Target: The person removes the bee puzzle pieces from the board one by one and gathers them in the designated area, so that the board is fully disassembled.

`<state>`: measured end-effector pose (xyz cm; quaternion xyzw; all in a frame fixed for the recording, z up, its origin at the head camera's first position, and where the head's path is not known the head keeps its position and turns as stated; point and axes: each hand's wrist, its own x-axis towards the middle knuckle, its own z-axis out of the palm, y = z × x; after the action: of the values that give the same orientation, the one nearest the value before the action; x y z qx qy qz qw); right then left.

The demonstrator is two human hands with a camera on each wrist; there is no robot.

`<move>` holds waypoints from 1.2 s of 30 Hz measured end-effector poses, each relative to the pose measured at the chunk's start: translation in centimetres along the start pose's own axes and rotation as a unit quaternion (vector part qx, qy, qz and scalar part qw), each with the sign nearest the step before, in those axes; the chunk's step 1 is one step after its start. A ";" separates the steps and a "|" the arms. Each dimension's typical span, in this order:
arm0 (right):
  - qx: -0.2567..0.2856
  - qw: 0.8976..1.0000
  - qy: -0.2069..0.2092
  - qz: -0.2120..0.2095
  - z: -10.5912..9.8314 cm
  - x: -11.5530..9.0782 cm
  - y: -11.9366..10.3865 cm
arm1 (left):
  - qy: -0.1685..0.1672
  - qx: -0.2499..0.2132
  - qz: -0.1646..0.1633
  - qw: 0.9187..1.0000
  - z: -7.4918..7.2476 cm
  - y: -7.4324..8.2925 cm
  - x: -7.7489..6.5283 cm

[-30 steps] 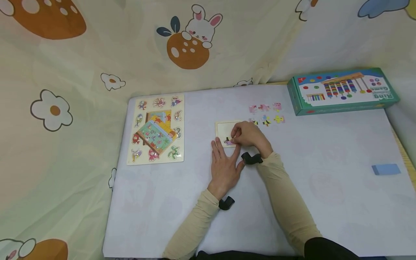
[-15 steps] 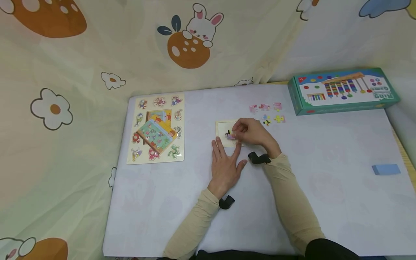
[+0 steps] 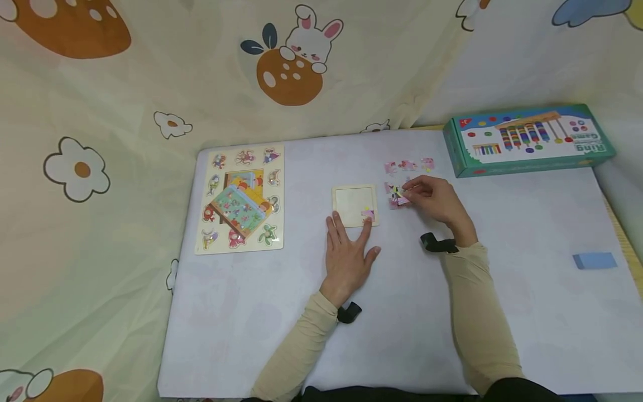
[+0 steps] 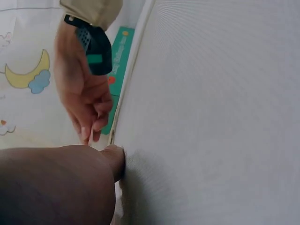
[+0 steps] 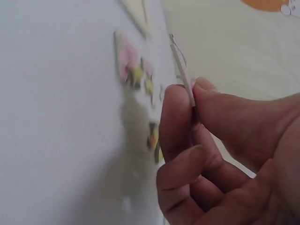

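My left hand [image 3: 346, 262] lies with straight, spread fingers at the near edge of a small square wooden puzzle board [image 3: 351, 188]. A pink jigsaw piece [image 3: 368, 215] sits in the board's near right corner, by the index fingertip. To the right of the board, my right hand [image 3: 438, 204] pinches a thin jigsaw piece [image 5: 183, 70] between thumb and index finger, seen edge-on in the right wrist view. It is over or beside the loose pieces, partly hiding them. Beyond it lies a row of pink jigsaw pieces [image 3: 407, 165].
At the left, a large picture board [image 3: 275, 223] carries overlapping smaller colourful puzzle boards [image 3: 242, 211]. A green toy box [image 3: 529, 140] stands at the back right. A blue block [image 3: 595, 261] lies near the table's right edge.
My right hand has lifted a jigsaw piece off the small board and carried it right, to the loose pieces. The left hand has stayed in place.
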<state>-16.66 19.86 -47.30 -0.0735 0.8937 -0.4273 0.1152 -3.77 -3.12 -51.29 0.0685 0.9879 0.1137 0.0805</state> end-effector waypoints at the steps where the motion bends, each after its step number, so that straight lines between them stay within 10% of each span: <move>1: 0.001 1.000 0.007 0.001 -0.3 -0.2 0.3 | 0.001 0.000 0.000 1.000 0.0 0.0 0.0; 36: -0.062 0.997 -0.008 0.036 -1.7 -1.5 2.5 | 0.006 -0.014 0.001 1.000 0.3 -0.3 0.0</move>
<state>-15.77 23.03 -47.96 -0.0519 0.9198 -0.3658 0.1324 -3.72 -3.33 -51.63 0.0680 0.9866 0.1279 0.0752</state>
